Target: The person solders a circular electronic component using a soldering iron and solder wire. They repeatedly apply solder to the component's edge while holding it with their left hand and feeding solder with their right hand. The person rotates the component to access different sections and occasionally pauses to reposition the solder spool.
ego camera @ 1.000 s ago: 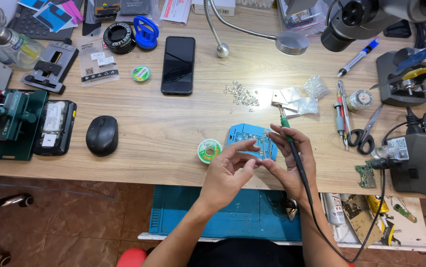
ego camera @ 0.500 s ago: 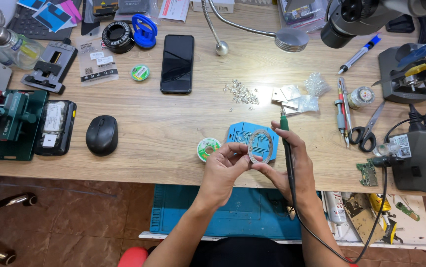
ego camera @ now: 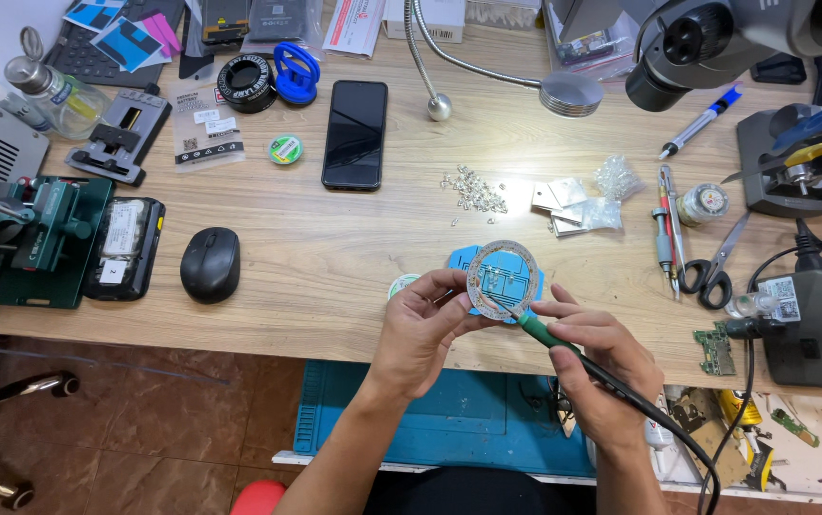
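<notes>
since half a second ago the soldering iron has swung down from near upright to a slant, its tip now at the lower edge of the round disc, and the disc has lifted a little higher above the blue circuit board lying on the tabletop.

left hand curls its fingers round the left rim of the disc, thumb and forefinger pinching it, holding it tilted toward the camera just above the tabletop's near edge. right hand is closed round the green grip of the iron like a pen, its black cord trailing off to the lower right.

a small green-and-white roll peeks out just left of the left hand. farther back lie a black phone, a black mouse, a scatter of tiny silver parts and scissors to the right. a blue mat sits below the hands.
</notes>
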